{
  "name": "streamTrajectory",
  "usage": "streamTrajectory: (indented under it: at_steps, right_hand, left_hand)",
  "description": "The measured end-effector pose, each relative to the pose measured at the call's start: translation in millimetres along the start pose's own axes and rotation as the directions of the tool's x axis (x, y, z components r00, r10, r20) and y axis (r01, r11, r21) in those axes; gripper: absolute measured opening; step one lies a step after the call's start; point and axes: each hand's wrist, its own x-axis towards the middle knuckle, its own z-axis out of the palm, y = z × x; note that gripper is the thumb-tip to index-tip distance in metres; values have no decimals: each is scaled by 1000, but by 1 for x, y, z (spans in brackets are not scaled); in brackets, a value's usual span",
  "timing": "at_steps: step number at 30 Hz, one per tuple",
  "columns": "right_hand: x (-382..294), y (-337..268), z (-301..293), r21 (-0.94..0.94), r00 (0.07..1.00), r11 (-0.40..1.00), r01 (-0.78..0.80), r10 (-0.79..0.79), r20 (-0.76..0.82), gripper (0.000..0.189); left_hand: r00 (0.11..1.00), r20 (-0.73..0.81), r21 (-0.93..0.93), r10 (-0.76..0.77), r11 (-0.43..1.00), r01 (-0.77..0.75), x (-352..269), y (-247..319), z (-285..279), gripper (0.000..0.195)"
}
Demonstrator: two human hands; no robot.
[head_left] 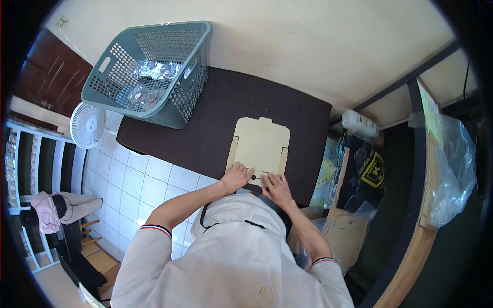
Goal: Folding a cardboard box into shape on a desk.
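Note:
A flat die-cut cardboard box blank lies on the dark brown table in front of me, a tab at its far end and narrow flaps along both sides. My left hand rests on its near left corner, fingers bent against the card. On the near right corner lies my right hand, its fingertips on the card. Between the two hands a small dark round hole and thin slits show in the card. What the thumbs and the undersides of the fingers do is partly hidden.
A grey-green plastic laundry basket holding clear plastic packets stands at the table's back left. Beyond the left edge is a white fan. Plastic-wrapped packages and cardboard lie right of the table. Another person is at far left.

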Motion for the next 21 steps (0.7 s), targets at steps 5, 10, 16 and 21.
streamTrajectory:
  at_steps: [5, 10, 16, 21]
  right_hand:
    - [-5, -3, 1, -81, 998, 996, 42, -46, -47, 57]
    - [2, -7, -1, -86, 999, 996, 25, -29, -46, 59]
    - [12, -4, -3, -54, 998, 998, -35, 33, -46, 54]
    - [32, 10, -13, 78, 982, 981, -178, 173, 73, 40]
  left_hand:
    - [985, -166, 128, 49, 991, -28, -9, 6, 29, 69]
    - [966, -257, 116, 36, 993, -7, -9, 3, 39, 57]
    - [949, -314, -8, 32, 999, -37, -7, -14, 24, 38]
    - [991, -115, -289, -70, 957, 34, -5, -33, 9, 37]
